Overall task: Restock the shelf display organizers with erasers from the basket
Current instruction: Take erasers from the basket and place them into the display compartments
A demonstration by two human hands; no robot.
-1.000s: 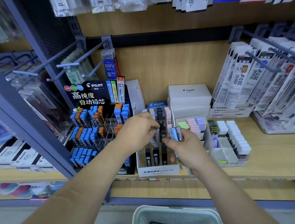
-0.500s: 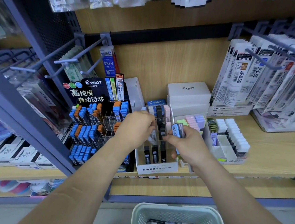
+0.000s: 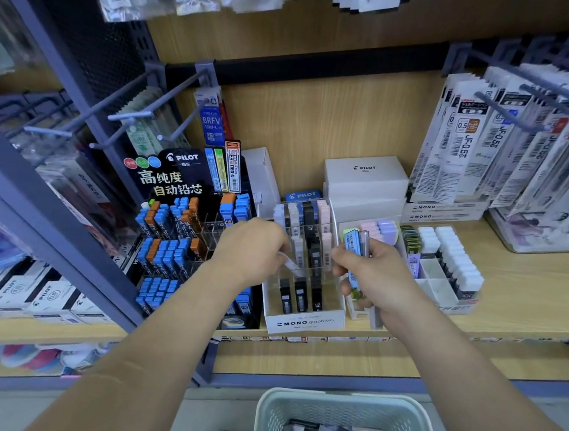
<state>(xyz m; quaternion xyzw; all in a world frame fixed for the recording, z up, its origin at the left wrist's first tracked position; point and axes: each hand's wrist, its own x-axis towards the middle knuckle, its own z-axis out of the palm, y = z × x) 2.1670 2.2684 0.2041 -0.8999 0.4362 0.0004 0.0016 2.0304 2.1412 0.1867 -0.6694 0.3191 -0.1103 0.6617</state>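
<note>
2 slips are risked: the pale eraser (image 3: 289, 264) pinched by the left hand (image 3: 250, 252) over the organizer (image 3: 303, 321) at the front edge of the shelf (image 3: 526, 305) could be wedged askew in its narrow slot, and the spare erasers (image 3: 354, 249) gripped by the right hand (image 3: 377, 282) could be dropped.

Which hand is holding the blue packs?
The right hand, gripping a bundle of blue packs. The left hand pinches one white pack over the MONO organizer.

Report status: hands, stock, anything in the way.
Left hand pinches white pack at clear organizer. Right hand grips blue-labelled packs beside it. Basket below holds more stock. Nothing seen blocking the slots.
</note>
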